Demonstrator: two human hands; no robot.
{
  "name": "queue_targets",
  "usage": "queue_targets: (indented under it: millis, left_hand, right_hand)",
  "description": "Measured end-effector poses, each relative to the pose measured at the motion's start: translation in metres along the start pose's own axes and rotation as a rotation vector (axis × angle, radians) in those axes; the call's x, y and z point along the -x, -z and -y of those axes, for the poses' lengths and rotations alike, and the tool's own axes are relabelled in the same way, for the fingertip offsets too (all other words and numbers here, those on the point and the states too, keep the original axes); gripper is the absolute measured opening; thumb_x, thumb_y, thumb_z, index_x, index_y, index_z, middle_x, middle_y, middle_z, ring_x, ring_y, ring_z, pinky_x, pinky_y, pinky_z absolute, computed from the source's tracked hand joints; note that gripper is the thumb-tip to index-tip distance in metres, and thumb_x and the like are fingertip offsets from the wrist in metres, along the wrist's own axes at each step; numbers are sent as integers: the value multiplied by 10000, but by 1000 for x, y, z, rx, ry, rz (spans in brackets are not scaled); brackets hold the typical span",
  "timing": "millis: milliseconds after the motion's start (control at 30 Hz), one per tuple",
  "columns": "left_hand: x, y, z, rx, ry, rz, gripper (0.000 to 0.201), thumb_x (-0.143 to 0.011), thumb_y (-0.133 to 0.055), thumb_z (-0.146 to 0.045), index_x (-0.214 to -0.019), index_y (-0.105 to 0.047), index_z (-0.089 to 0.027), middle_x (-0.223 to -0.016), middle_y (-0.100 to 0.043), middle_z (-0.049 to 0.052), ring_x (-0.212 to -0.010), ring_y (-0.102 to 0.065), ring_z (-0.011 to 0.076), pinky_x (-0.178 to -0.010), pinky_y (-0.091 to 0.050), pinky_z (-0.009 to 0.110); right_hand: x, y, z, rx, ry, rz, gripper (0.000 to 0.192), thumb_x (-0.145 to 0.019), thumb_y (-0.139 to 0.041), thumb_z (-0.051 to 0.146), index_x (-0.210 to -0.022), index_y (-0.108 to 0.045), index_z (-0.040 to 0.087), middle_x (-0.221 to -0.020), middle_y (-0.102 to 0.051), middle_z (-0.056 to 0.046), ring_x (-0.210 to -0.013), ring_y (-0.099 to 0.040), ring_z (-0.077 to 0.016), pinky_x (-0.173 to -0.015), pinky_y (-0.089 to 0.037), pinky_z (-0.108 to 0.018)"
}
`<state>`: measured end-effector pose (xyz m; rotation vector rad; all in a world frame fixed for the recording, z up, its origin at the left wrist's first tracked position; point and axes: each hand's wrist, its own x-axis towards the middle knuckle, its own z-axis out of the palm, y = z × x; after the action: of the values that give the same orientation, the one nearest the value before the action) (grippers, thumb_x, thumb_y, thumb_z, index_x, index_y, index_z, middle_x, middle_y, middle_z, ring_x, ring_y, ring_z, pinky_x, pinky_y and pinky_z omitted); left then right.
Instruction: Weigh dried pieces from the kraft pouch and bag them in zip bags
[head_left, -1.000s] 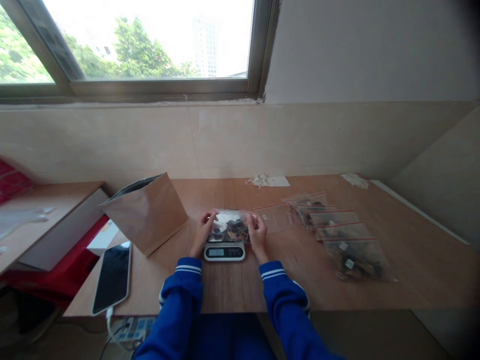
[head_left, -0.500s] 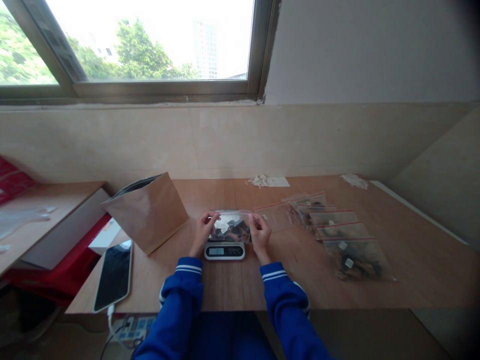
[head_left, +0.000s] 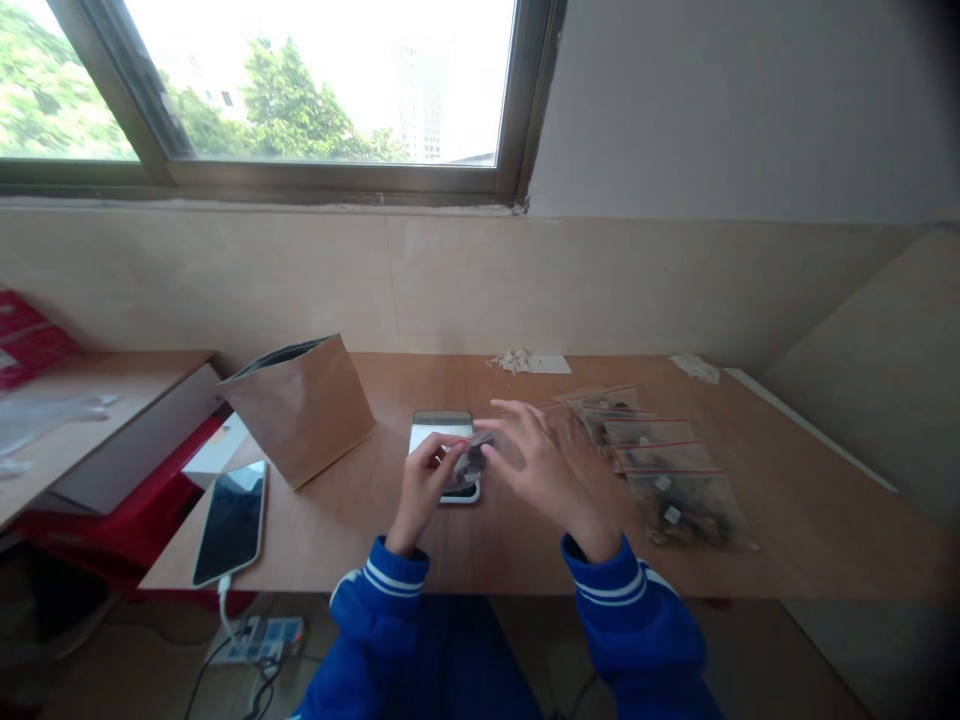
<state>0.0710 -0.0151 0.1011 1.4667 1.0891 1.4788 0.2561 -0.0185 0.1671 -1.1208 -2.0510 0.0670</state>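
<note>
The small bag (head_left: 469, 462) is pinched by the left hand (head_left: 422, 487) above the scale (head_left: 444, 455), the blurred right hand (head_left: 541, 468) is spread wide, so the bag could be dropped.

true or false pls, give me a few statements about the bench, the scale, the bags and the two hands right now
1. The brown paper bag stands left of the scale. True.
2. The phone lies at the right end of the table. False: it lies at the left front corner, with a cable plugged in.
3. The left hand pinches a small clear bag over the scale. True.
4. The right hand rests flat on the paper bag. False: it is raised with fingers spread, right of the scale and blurred.
5. Filled zip bags lie in a row right of the hands. True.
</note>
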Motion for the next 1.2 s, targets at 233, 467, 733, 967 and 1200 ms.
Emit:
queue_targets:
  millis: [233, 467, 733, 967, 1200]
  left_hand:
    - [15, 6, -24, -162, -167, -59, 185, -895, -632, -351, -872, -755, -216, -858, -696, 46, -758, -614, 161, -612, -429, 237]
    - [21, 9, -36, -159, -155, -190, 188, -863, -670, -374, -805, -749, -213, -858, -677, 52, -801, -624, 182, -637, -449, 250]
    - [27, 5, -29, -90, -100, -230, 228, -885, -631, -402, -787, -652, -197, -840, -667, 37, -802, -623, 174, -661, -467, 237]
    - [33, 15, -26, -119, -89, -323, 243, -854, -661, -434, -796, -687, -199, -765, -667, 19, -700, -597, 156, -631, -460, 240]
    - [38, 28, -29, -148, -88, -386, 254, -845, -672, -445, -805, -702, -195, -740, -666, 12, -646, -594, 135, -594, -467, 226]
  right_hand:
    - [-5, -9, 18, -66, 54, 132, 159, -963, -567, 299, -872, -679, 232, -887, -726, -29, -918, -649, -200, -910, -403, -374]
    - [0, -30, 29, -37, 70, 31, 249, -1010, -464, 267, -866, -661, 224, -779, -697, -26, -762, -605, -189, -773, -392, -324]
    - [-1, -39, 41, 86, 98, -129, 277, -938, -490, 89, -789, -671, 235, -719, -673, -28, -761, -553, -209, -729, -352, -333]
    - [-1, -42, 43, 22, 141, -46, 231, -980, -492, 180, -868, -684, 240, -750, -703, -13, -745, -580, -187, -767, -357, -321]
    - [0, -39, 39, -7, 145, -9, 251, -995, -513, 347, -823, -652, 228, -736, -697, -3, -706, -583, -169, -769, -360, -312]
